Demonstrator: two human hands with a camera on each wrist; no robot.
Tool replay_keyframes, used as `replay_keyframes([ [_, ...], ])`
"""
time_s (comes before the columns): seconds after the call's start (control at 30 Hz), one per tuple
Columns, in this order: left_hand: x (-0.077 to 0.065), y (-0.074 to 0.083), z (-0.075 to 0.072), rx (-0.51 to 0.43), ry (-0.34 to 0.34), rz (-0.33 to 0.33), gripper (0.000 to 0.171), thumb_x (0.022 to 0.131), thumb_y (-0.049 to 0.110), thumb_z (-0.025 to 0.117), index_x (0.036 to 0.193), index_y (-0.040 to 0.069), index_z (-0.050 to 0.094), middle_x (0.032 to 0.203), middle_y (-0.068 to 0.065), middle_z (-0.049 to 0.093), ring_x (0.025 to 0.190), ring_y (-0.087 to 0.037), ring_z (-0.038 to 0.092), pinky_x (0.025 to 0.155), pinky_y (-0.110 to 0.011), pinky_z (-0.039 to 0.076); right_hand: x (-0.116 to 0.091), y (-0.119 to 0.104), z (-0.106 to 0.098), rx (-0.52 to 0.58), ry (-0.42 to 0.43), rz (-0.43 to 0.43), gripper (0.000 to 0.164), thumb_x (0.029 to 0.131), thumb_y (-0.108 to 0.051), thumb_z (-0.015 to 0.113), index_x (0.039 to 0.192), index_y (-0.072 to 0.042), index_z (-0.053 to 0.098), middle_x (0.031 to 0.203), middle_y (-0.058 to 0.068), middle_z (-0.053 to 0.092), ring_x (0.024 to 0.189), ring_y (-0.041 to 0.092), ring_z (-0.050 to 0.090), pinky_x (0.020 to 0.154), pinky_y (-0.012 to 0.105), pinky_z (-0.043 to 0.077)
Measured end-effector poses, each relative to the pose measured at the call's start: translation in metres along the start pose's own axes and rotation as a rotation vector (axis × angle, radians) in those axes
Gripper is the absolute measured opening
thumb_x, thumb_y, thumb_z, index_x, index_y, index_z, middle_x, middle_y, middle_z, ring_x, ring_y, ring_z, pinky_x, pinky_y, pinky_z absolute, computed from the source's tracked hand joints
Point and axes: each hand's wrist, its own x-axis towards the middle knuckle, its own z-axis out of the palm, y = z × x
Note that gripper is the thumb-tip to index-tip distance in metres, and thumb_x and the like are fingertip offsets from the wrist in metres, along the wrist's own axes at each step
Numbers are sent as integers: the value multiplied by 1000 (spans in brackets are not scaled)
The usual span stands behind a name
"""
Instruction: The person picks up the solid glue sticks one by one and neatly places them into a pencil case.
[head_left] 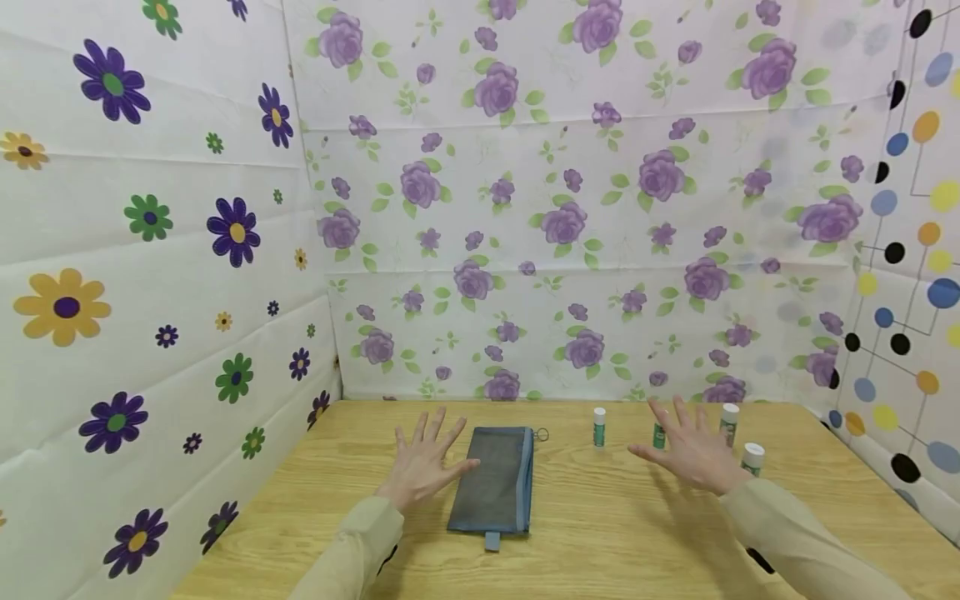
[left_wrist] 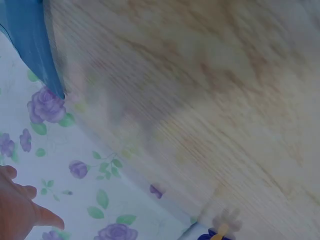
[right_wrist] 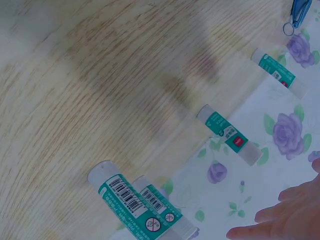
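My left hand is held with fingers spread at the left edge of a grey-blue mesh zipper pouch; its thumb overlaps the pouch in the head view. The pouch lies on the table, its zipper side to the right, a small ring near the top corner. My right hand, fingers also spread and holding nothing, is in front of several upright glue sticks with green labels and white caps. One glue stick stands left of it, another is partly hidden behind its fingers, and a larger one is beside the wrist.
The wooden table runs back to a cloth wall with purple roses. A flower-print cloth hangs on the left, a dotted cloth on the right. The remaining glue stick stands near the back right.
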Motion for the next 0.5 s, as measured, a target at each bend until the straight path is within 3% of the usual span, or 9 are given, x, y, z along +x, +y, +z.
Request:
replay_keyframes([
  [0.33, 9, 13, -4, -8, -10, 20, 78, 80, 72, 32, 144, 28, 23, 148, -11, 10, 130, -38, 9, 87, -70, 4, 6, -5, -2, 7, 10, -13, 91, 80, -68, 41, 145, -10, 16, 141, 32, 10, 119, 59, 10, 74, 76, 15],
  [0.5, 11, 17, -4, -2, -3, 31, 79, 80, 72, 32, 144, 27, 25, 148, -11, 11, 130, -38, 9, 87, -70, 6, 8, -7, -2, 32, 18, -23, 90, 80, -67, 43, 144, -9, 19, 141, 32, 10, 120, 58, 9, 76, 76, 11],
])
